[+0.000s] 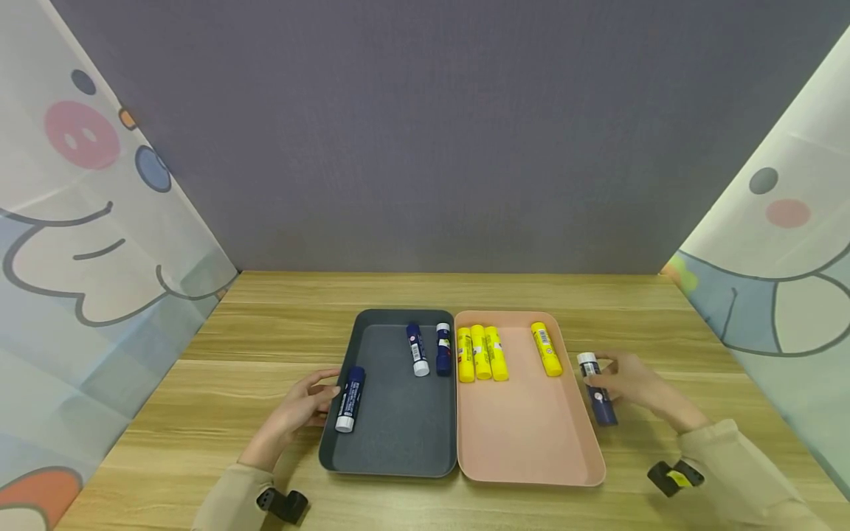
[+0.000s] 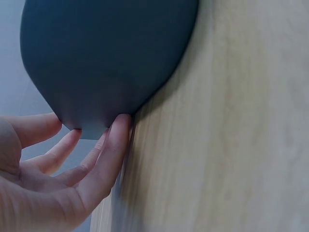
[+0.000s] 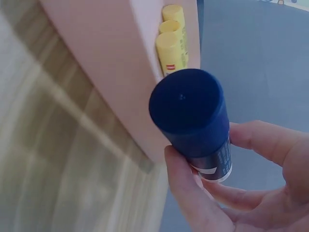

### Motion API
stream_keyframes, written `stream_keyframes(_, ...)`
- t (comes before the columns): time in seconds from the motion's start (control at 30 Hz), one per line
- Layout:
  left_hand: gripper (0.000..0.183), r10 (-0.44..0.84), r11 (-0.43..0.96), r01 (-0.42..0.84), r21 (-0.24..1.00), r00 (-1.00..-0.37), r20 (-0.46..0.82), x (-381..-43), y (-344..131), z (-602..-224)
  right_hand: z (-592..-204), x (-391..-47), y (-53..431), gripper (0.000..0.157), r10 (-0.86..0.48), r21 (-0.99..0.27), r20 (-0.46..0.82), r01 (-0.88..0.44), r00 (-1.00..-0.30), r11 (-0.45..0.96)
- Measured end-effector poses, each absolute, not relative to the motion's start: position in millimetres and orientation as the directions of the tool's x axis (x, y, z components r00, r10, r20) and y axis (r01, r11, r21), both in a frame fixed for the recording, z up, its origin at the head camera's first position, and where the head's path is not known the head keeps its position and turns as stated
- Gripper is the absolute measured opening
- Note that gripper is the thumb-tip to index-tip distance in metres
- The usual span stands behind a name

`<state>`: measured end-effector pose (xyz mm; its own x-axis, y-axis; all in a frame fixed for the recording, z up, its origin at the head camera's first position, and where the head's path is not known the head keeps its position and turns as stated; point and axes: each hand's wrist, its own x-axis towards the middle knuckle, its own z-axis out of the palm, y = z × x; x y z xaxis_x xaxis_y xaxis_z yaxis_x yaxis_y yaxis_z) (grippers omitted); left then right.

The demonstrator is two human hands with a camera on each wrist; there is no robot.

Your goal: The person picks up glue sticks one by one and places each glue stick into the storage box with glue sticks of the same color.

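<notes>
My right hand (image 1: 617, 380) grips a navy glue stick (image 1: 600, 398) with a white end, just right of the pink tray. In the right wrist view the glue stick (image 3: 188, 111) shows its blue end to the camera, thumb and fingers around its far part. At the left side of the dark grey tray (image 1: 392, 457), my left hand (image 1: 302, 405) touches the outer wall with its fingertips, the thumb at the rim. Close by inside lies a navy glue stick (image 1: 350, 398). Two more, one slanted (image 1: 417, 348) and one straighter (image 1: 443, 350), lie near that tray's right wall.
The pink tray (image 1: 524, 457) sits against the dark tray's right side. Three yellow glue sticks (image 1: 481, 354) lie side by side along its left wall, another yellow glue stick (image 1: 547, 349) near its right wall. A grey panel (image 1: 451, 147) rises behind the wooden table (image 1: 285, 317).
</notes>
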<state>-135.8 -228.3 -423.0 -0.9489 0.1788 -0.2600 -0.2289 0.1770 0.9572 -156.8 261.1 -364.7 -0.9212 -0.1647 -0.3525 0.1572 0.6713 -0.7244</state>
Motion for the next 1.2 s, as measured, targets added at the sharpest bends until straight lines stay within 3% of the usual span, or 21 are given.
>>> stream_keyframes(1.2, 0.051, 0.179, 0.180, -0.232, 0.956, -0.948, -0.264, -135.5, -228.1, -423.7, -340.5, -190.3, 182.0, 0.062, -0.294, -0.747, -0.297, 0.029, -0.909, 0.665)
